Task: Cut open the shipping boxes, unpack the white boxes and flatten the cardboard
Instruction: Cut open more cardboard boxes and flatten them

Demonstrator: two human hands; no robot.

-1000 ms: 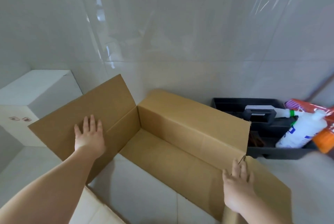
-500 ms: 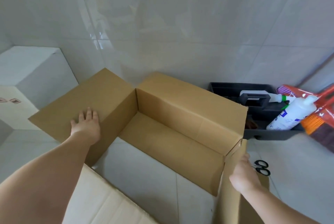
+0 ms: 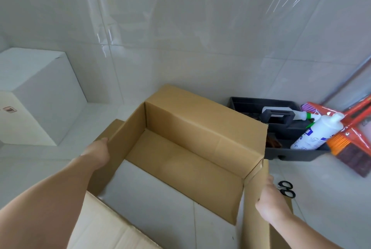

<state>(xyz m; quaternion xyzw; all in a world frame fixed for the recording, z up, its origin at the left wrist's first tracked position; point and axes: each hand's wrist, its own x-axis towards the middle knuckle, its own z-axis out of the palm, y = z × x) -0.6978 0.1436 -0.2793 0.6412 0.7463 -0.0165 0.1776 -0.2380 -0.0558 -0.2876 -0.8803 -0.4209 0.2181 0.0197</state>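
A brown shipping box point(image 3: 200, 128) stands on the tiled floor with nothing inside; floor tiles show through its open bottom. My left hand point(image 3: 96, 151) is at the outside of its left wall, fingers hidden behind the cardboard. My right hand point(image 3: 268, 202) rests against the outside of the right wall, fingers pointing up along it. The box's left flap point(image 3: 112, 126) is folded down outside the wall. A white box point(image 3: 34, 96) stands at the left against the wall.
A black caddy point(image 3: 247, 104) with a white bottle point(image 3: 317, 134) sits right of the box, and a red broom point(image 3: 353, 126) leans there. Black scissors point(image 3: 287, 188) lie on the floor by my right hand. Pale cardboard point(image 3: 112, 228) lies at the bottom left.
Both hands have left the spread flaps and moved to the outsides of the box's side walls. The left flap has folded down, and the walls now stand squarer.
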